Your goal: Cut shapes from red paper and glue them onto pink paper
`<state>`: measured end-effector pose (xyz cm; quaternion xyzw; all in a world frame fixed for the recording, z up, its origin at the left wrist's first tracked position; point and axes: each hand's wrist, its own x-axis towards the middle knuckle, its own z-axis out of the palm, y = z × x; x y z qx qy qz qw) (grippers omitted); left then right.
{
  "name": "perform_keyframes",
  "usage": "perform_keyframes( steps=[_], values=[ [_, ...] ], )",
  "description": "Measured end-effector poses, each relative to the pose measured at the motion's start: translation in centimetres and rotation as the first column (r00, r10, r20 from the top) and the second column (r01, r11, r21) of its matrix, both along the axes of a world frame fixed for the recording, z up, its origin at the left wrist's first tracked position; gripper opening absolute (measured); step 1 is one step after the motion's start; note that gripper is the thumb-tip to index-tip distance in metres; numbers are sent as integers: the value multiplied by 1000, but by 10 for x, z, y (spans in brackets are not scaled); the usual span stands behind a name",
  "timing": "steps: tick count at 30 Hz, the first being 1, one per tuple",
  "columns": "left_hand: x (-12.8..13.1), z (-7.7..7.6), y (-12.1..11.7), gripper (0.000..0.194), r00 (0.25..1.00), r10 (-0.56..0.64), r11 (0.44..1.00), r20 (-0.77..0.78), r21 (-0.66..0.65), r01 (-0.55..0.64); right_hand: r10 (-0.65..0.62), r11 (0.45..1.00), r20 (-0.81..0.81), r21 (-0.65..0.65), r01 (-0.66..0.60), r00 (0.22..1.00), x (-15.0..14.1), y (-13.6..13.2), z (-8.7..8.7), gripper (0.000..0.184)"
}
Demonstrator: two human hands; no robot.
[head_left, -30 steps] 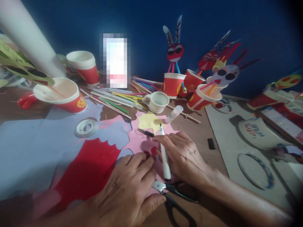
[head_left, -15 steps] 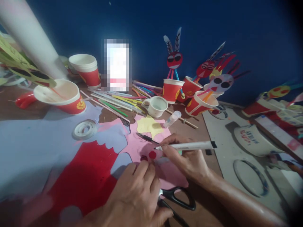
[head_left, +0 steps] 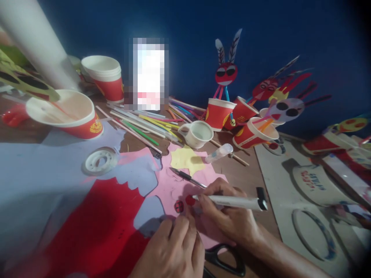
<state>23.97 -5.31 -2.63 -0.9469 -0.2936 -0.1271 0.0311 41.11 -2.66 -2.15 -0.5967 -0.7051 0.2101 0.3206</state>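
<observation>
My right hand (head_left: 232,212) grips a white marker (head_left: 232,201) with a black end; its tip meets a small red paper circle (head_left: 190,199). Beside that circle lies another red circle (head_left: 179,206) bearing black lines. My left hand (head_left: 176,247) rests on the pink paper (head_left: 166,183) just below the circles, its fingers bent and pressed together; what they hold, if anything, is hidden. Scissors with black handles (head_left: 242,266) lie partly beneath that hand. A black pen (head_left: 185,175) is above the circles, next to a yellow paper piece (head_left: 187,160).
Red paper (head_left: 95,220) and a tape roll (head_left: 100,161) lie left. Behind are coloured sticks (head_left: 145,125), a small white cup (head_left: 199,134) and a glue bottle (head_left: 219,153). Paper cups (head_left: 220,115) with paper faces stand at back right; grey board (head_left: 281,181) lies right.
The marker tip has come down onto the plain red circle, and my right hand has shifted slightly down. My left hand has drawn back, uncovering the black-lined circle. The view has shifted slightly.
</observation>
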Motion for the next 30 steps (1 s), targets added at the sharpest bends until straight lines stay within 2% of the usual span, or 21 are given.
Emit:
perform_keyframes(
  steps=[2, 5, 8, 10, 22, 30],
  values=[
    [0, -1, -1, 23, 1000, -1, 1000, -12, -15, 1, 14, 1000, 25, 14, -14, 1000, 1, 0, -1, 14],
    [0, -2, -2, 13, 999, -18, 998, -35, -56, 16, 20, 999, 61, 48, -23, 998, 3, 1, -2, 13],
    [1, -2, -1, 38, 1000, -21, 996, -16, -88, 20, -8, 998, 50, 58, 5, 999, 5, 1, -2, 12],
    [2, -1, -1, 48, 1000, -3, 996, -2, -91, 3, -4, 999, 46, 44, 2, 999, 5, 1, -1, 13],
    [4, 5, -1, 48, 999, 24, 987, -31, -157, -28, 18, 999, 70, 44, -21, 997, 3, -1, -3, 11],
    [4, 6, -3, 50, 999, 30, 986, -42, -164, -37, 57, 998, 12, 21, -57, 998, 1, -2, -5, 9]
  ],
)
